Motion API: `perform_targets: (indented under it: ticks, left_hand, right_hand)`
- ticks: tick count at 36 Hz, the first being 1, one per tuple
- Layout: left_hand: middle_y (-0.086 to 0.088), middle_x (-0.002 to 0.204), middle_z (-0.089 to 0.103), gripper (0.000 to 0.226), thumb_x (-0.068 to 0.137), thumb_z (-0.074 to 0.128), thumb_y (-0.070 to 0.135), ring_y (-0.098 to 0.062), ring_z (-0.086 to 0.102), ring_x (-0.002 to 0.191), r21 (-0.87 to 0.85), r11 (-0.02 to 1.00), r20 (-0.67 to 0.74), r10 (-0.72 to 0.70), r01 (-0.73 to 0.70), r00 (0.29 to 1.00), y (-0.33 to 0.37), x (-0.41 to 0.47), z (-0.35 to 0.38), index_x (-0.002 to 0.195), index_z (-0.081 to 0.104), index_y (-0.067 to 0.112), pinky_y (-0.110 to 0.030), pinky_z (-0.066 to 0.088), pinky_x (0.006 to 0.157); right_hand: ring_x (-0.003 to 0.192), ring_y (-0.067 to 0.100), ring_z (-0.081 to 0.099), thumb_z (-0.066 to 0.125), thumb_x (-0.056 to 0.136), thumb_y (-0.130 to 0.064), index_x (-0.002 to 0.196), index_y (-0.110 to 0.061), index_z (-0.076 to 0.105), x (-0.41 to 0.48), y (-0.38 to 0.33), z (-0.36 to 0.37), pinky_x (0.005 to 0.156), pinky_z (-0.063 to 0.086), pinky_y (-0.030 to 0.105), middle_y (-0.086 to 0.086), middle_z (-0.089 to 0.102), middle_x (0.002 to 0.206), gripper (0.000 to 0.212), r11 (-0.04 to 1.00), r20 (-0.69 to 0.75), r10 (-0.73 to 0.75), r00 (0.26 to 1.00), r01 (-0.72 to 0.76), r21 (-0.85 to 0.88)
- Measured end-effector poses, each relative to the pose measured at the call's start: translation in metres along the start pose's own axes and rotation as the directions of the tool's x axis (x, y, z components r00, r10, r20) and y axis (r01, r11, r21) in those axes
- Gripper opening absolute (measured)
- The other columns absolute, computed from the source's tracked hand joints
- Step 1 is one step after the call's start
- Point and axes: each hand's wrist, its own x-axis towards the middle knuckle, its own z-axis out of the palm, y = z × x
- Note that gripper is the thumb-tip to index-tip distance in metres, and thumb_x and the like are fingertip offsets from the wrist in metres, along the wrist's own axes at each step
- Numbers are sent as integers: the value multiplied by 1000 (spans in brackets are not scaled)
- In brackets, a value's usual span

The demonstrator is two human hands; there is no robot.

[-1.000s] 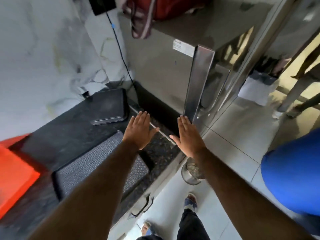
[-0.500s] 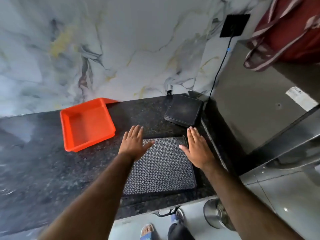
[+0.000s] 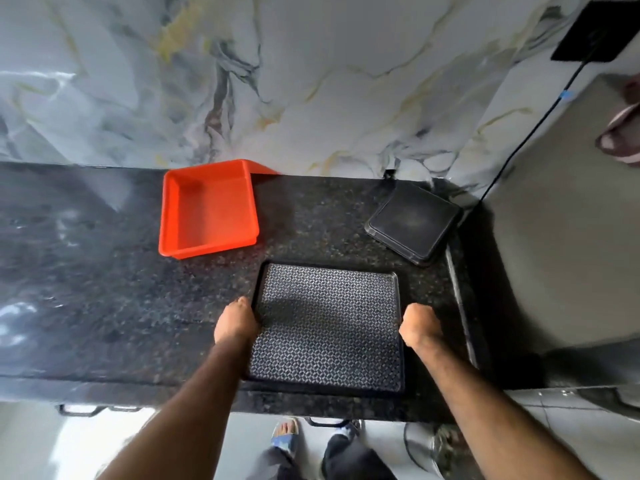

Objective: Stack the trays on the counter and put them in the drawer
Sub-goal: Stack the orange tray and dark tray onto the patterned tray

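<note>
While both hands grip its side rims, the patterned tray (image 3: pixel 327 323) lies flat near the front edge of the dark granite counter (image 3: pixel 104 289), and nothing rests on its woven-look bottom. The left hand (image 3: pixel 236 323) is curled over the tray's left rim about halfway along, its fingers folded down out of sight against the edge. The right hand (image 3: pixel 420 325) closes the same way on the right rim, directly opposite, so the tray sits squarely between the two fists. Whether the tray is lifted off the stone or only held against it cannot be told.

Behind and to the left, well apart from the hands, the orange tray (image 3: pixel 207 211) stands with high walls and a bare inside, its far corner close to the marble wall (image 3: pixel 311 81). Behind and to the right lies a flat black tray (image 3: pixel 414 221), turned at an angle, with nothing on it, close to a grey appliance (image 3: pixel 561 220). Drawer handles (image 3: pixel 325 422) show below the counter's front edge.
</note>
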Motion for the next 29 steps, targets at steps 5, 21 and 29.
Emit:
perform_targets:
  ticks: [5,21,29]
  left_hand:
    - [-17,105,69,22,76,52,11,-36,65,103,-6,999,54,-48,48,997,-8,-11,-6,99,54,12,-42,53,80]
    - [-19,100,72,71,73,58,65,-36,68,96,-537,779,100,-320,322,942,-69,77,-74,101,66,1,-40,54,87]
    - [-14,89,59,33,87,66,41,-24,58,69,-886,264,303,-292,381,907,-79,140,-89,95,64,8,-37,54,59]
  right_hand:
    - [92,30,76,58,86,1,106,3,70,7,-3,-8,56,56,23,18,75,104,23,998,184,35,982,-44,45]
    - [106,33,70,62,87,-41,93,-10,74,35,-211,-81,77,54,31,12,75,97,34,913,60,-408,911,404,63]
    - [139,31,46,62,92,-22,153,-3,30,52,-333,-65,114,40,36,18,45,153,71,825,89,-415,905,334,456]
